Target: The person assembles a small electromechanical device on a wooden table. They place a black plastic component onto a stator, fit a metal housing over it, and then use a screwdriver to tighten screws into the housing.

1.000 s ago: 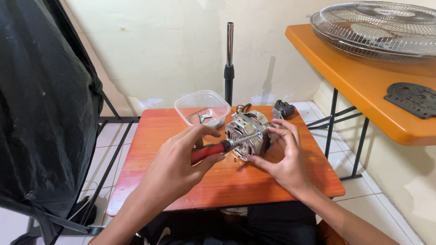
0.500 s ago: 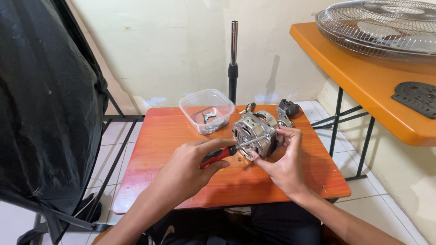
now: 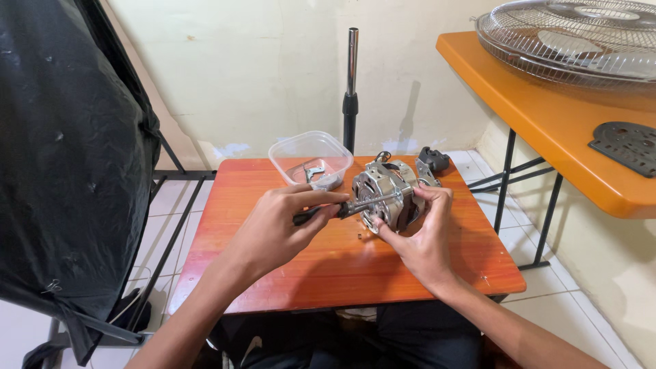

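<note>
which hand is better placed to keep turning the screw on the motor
Left, probably. The left hand already grips the red-and-black-handled screwdriver, its tip at the silver metal fan motor. The right hand cups the motor, steadying it on the small orange wooden table.

My left hand (image 3: 277, 229) fingers curled in a pinching grip, my right hand (image 3: 420, 236) cupped, thumb up, both forearms angled inward

1. The silver fan motor (image 3: 384, 195) stands on edge, lifted slightly, over the far right part of the small orange table (image 3: 342, 266).
2. The screwdriver (image 3: 345, 207), handle dark, lies horizontal, tip touching the motor.
</note>
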